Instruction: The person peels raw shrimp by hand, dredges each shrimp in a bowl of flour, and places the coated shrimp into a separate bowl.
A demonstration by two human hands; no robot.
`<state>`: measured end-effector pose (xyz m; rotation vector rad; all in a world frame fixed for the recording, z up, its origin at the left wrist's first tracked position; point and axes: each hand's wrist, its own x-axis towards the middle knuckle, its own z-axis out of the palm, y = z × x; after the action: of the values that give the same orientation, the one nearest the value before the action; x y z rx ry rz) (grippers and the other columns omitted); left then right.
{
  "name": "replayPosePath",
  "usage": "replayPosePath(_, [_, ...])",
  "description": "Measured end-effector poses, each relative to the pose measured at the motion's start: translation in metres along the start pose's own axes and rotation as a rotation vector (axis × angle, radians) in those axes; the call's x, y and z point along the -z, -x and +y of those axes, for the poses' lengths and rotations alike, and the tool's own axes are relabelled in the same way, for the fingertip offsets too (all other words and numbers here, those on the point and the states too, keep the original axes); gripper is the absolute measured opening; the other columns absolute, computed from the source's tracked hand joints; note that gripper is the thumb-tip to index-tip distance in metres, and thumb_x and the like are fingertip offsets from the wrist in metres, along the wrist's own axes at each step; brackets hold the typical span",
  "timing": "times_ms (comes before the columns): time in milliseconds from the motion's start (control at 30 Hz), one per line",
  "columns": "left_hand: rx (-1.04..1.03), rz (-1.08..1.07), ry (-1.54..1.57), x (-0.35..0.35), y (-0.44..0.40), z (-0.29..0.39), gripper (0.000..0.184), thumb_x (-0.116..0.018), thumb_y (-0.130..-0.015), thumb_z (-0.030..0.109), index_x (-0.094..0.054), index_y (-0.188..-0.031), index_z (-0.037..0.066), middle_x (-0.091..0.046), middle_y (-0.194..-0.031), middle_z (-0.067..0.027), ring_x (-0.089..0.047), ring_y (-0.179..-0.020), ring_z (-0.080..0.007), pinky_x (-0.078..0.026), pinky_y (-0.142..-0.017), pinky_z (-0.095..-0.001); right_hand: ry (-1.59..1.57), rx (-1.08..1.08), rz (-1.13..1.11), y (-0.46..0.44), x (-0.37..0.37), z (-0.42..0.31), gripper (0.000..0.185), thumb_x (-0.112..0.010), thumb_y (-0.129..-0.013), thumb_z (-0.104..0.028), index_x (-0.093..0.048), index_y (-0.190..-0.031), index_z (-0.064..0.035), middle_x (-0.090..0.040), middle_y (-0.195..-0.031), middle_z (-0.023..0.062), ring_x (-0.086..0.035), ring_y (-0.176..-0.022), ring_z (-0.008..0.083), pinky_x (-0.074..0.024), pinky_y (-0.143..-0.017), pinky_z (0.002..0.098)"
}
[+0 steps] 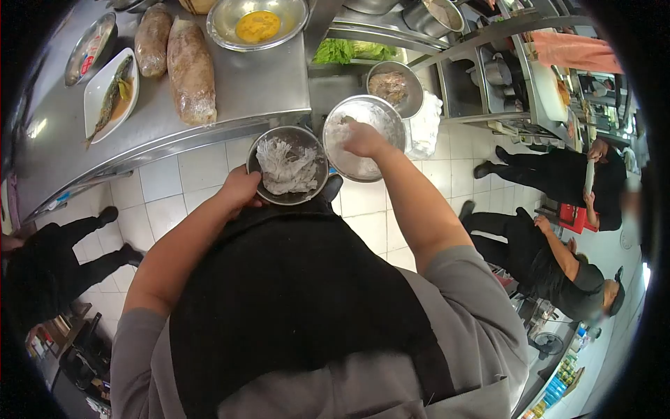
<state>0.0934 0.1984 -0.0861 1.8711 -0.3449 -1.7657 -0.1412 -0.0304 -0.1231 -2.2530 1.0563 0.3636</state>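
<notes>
My left hand grips the rim of a metal bowl, with the fingers curled under its side. Inside lies a heap of pale shreds coated in white powder. To the right, my right hand reaches into a larger metal bowl of white, flour-like powder. Its fingers are drawn together at the powder, and what they hold is hidden. Behind that bowl stands a smaller metal bowl with brownish crumbly food.
On the steel counter are a bowl of beaten egg, two plastic-wrapped bundles and a white dish holding a fish. Leafy greens sit on a shelf. Dark-clothed people stand left and right.
</notes>
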Motion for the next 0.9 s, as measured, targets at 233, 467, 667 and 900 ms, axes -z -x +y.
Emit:
replayPosePath(233, [0.001,0.007,0.033,0.000,-0.009,-0.006,0.031,-0.043,-0.090,0.016,-0.051,-0.114,-0.001,-0.066,-0.085,-0.0126,-0.064,-0.059,-0.0200,-0.051,-0.047,-0.0295,-0.051,0.009,-0.060,-0.024,-0.031,0.020,0.048,-0.067,-0.072,-0.027,-0.059,-0.110,0.0017,-0.064,-0.103,0.0257,-0.061,-0.103,0.0373,-0.0461,-0.092,0.0397])
replayPosePath(467, [0.020,0.040,0.031,-0.004,-0.006,-0.002,0.032,-0.043,-0.089,0.015,-0.052,-0.115,0.000,-0.065,-0.089,-0.0119,-0.063,-0.062,-0.0198,-0.052,-0.048,-0.0305,0.177,-0.193,-0.024,-0.005,-0.007,-0.008,0.065,-0.069,-0.073,-0.032,-0.047,-0.127,-0.0017,-0.054,-0.123,0.0211,-0.054,-0.115,0.0362,-0.0453,-0.098,0.0401])
replayPosePath(667, [0.017,0.044,0.057,-0.004,-0.010,-0.008,0.031,-0.044,-0.089,0.016,-0.052,-0.115,0.000,-0.066,-0.090,-0.0125,-0.064,-0.061,-0.0200,-0.052,-0.047,-0.0303,0.021,-0.152,-0.178,0.004,-0.014,-0.015,0.044,-0.067,-0.072,-0.026,-0.061,-0.106,0.0015,-0.065,-0.102,0.0235,-0.064,-0.096,0.0326,-0.0506,-0.083,0.0413])
replayPosePath(900, [-0.014,0.043,0.038,-0.004,-0.003,-0.004,0.030,-0.044,-0.089,0.016,-0.053,-0.112,-0.002,-0.067,-0.084,-0.0119,-0.065,-0.060,-0.0198,-0.052,-0.047,-0.0293,0.078,-0.018,-0.426,-0.037,-0.001,0.041,0.031,-0.057,-0.074,-0.019,-0.066,-0.096,0.0015,-0.067,-0.094,0.0243,-0.066,-0.086,0.0317,-0.0507,-0.072,0.0435])
